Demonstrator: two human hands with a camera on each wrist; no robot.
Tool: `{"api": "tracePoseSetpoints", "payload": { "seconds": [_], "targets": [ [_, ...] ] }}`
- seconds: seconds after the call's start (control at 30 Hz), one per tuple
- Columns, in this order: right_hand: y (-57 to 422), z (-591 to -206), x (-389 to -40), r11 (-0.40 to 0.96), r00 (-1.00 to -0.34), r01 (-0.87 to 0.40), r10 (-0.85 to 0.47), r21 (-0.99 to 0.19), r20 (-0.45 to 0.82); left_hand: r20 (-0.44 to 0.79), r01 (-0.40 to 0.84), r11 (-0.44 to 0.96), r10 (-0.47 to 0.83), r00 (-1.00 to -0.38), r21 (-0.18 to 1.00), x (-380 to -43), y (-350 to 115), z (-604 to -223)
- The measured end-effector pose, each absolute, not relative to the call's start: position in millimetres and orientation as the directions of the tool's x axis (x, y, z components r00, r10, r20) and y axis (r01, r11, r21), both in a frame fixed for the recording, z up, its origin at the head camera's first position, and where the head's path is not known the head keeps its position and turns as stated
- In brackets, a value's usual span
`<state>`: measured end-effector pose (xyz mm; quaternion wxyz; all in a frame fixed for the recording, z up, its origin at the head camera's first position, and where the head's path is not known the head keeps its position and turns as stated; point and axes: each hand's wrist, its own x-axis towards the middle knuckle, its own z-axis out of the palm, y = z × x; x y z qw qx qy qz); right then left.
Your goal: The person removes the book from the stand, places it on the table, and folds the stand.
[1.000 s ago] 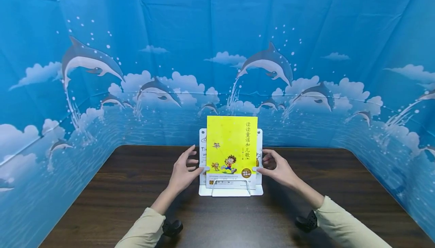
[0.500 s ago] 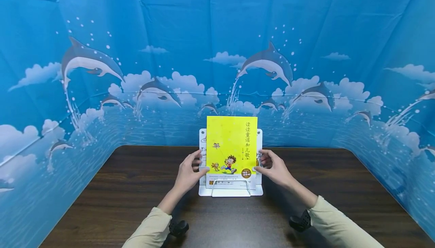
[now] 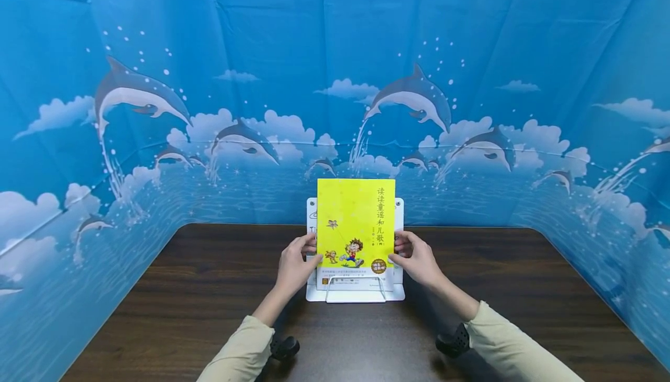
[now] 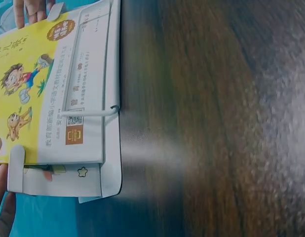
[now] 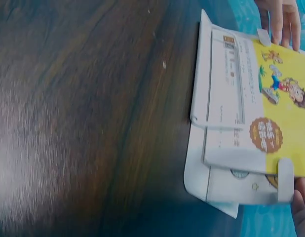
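A yellow book (image 3: pixel 350 213), with a cartoon child and dog on its cover, stands upright on a white book stand (image 3: pixel 398 295). In the head view my left hand (image 3: pixel 296 261) grips the book's left edge, thumb in front and fingers partly hidden behind. On the opposite edge my right hand (image 3: pixel 421 261) holds it the same way. A white page clip (image 4: pixel 16 168) of the stand laps the book's edge in the left wrist view. Another page clip (image 5: pixel 285 180) does so in the right wrist view. The stand's wire rest (image 3: pixel 356 278) crosses the lower cover.
The stand is on a dark wooden table (image 3: pixel 209 300), near its back edge. A blue curtain (image 3: pixel 272 79) printed with dolphins hangs behind and around the table. Black wrist devices (image 3: pixel 285 347) hang beneath both sleeves.
Both hands have moved inward, from the page clips at the sides onto the book's edges. The book has shifted very slightly left; the stand has stayed in place.
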<state>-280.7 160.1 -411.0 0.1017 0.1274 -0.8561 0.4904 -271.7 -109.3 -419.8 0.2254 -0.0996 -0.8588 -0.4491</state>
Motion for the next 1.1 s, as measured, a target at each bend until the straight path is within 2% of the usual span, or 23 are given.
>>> {"api": "tracePoseSetpoints", "payload": {
  "seconds": [0.37,0.87,1.1],
  "targets": [
    [147,-415,-286,0.455,-0.953,-0.265,0.008,-0.85,0.302,0.489,0.37,0.545,-0.086,-0.868,0.752,-277,-107,-425],
    [138,-425,-281,0.465,-0.915,-0.336,0.045,-0.819,0.401,0.495,0.378,0.523,-0.1,-0.863,0.764,-279,-104,-428],
    [136,-428,-283,0.471,-0.883,-0.394,0.045,-0.789,0.468,0.532,0.409,0.5,-0.127,-0.837,0.763,-282,-103,-429]
  ]
}}
